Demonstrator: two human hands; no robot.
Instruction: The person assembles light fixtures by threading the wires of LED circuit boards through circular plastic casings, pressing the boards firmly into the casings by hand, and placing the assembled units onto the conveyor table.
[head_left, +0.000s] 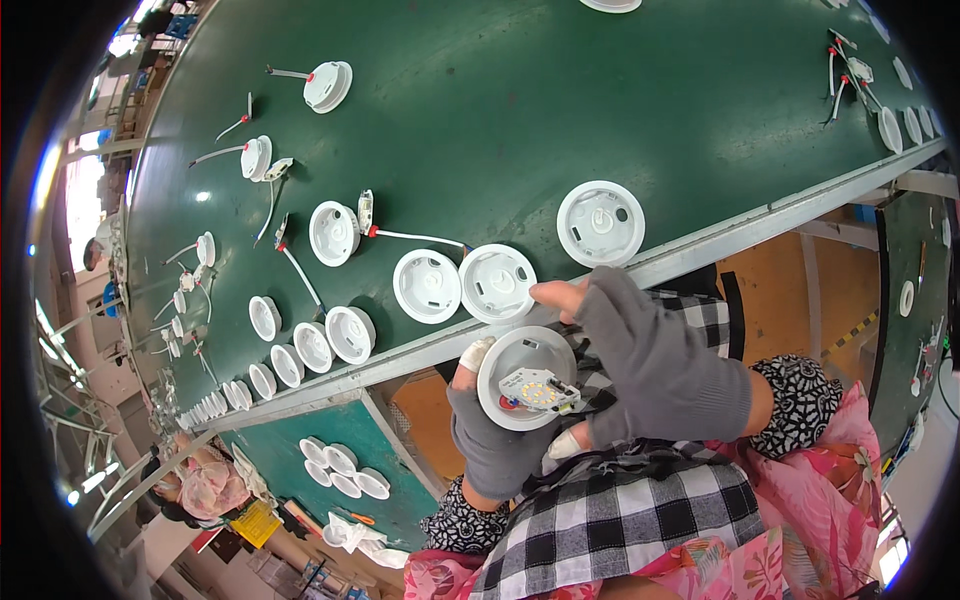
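My left hand (pixel 490 440), in a grey fingerless glove with taped fingertips, cradles a white round lamp housing (pixel 520 365) from below. A small white circuit board with yellow LED dots (pixel 540 392) sits tilted inside the housing. My right hand (pixel 650 360), also in a grey glove, hovers over the housing's right side; its fingers reach left toward the table edge and its taped thumb touches the housing's lower rim. Just beyond, three more white round housings (pixel 497 282) (pixel 427 285) (pixel 600 222) lie on the green table.
The long green table (pixel 520 110) carries many white housings, some with red-and-white wires (pixel 410 236), in rows toward the left. Its grey metal edge (pixel 700 245) runs diagonally. A lower green shelf (pixel 400 440) holds several housings. Another person sits at lower left (pixel 205 485).
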